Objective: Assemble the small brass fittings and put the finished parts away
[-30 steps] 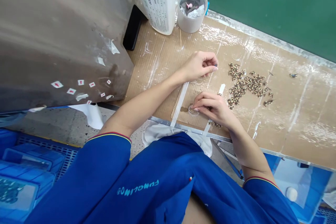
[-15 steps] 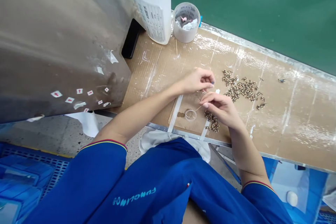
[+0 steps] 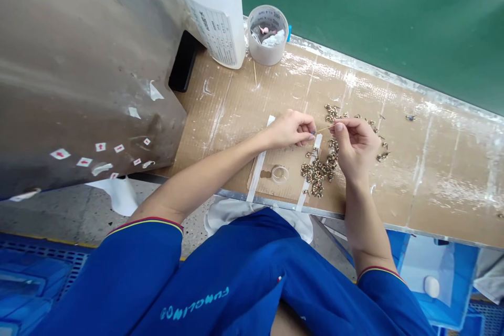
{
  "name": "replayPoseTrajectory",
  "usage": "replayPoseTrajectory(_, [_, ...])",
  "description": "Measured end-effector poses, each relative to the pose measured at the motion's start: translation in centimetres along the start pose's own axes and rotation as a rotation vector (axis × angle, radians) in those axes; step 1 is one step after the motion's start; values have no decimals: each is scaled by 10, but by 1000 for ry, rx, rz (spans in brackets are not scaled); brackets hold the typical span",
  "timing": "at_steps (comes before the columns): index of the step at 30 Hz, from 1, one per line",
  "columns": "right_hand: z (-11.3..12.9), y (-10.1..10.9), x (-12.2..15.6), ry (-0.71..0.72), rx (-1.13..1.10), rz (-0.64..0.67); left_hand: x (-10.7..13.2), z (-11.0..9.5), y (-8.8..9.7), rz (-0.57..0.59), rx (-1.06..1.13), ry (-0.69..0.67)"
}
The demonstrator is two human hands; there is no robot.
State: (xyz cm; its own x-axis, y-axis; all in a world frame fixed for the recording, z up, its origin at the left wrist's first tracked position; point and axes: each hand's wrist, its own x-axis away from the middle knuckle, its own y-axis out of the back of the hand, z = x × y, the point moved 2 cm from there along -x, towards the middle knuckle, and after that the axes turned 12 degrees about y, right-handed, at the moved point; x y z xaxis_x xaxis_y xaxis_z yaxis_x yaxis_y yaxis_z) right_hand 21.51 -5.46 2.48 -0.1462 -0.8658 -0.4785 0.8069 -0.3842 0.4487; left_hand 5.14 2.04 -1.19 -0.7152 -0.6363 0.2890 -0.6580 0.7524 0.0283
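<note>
From the head view, the only one on my feed, I see both hands raised a little way apart over a cardboard-covered bench (image 3: 397,184), facing each other. I have the left hand (image 3: 291,129) curled, thumb and fingers pinched on a small bluish piece (image 3: 313,133) that is mostly hidden at the fingertips. I have the right hand (image 3: 359,149) gripping a thin stick (image 3: 325,128) between thumb and forefinger, its far end pointing at the bluish piece; I cannot tell whether the two touch.

Below the hands I make out a near heap of small brass-coloured parts (image 3: 316,175), lying partly over a white tape strip (image 3: 302,197). More of these parts run up behind the right hand, which hides some of them. To the left of the near heap sits a clear round dish (image 3: 280,174), just beside a brown patch (image 3: 265,174).

Farther back I see a white bottle (image 3: 214,16) next to a tub (image 3: 268,55) holding scraps, with a second stick (image 3: 255,72) on the cardboard in front of them.
</note>
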Motion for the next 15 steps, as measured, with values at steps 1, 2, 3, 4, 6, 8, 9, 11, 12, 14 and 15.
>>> replayPoseTrajectory(1, [0, 1, 1, 2, 11, 0, 0, 1, 0, 0, 1, -5])
replayPoseTrajectory(2, [1, 1, 1, 3, 20, 0, 0, 1, 0, -2, -1, -10])
replayPoseTrajectory(3, [1, 2, 1, 5, 27, 4, 0, 1, 0, -3, -5, -12])
replayPoseTrajectory(4, [1, 2, 2, 8, 34, 12, 0, 1, 0, -5, -10, -11])
replayPoseTrajectory(6, [0, 1, 2, 13, 50, 36, 0, 2, 1, -7, -18, -6])
replayPoseTrajectory(8, [0, 1, 2, 18, 66, 60, 0, 1, 1, -11, -27, -6])
replayPoseTrajectory(9, [0, 1, 2, 22, 71, 68, 1, 1, 1, -12, -33, -8])
replayPoseTrajectory(11, [1, 1, 2, 34, 76, 77, 1, 1, 1, -14, -46, -6])
replayPoseTrajectory(12, [2, 1, 2, 41, 79, 80, 1, 0, 1, -18, -51, 0])
replayPoseTrajectory(14, [3, 1, 1, 53, 85, 81, 1, 1, 0, -20, -55, 5])
replayPoseTrajectory(15, [3, 1, 1, 55, 87, 83, 1, 1, 0, -18, -55, 2])
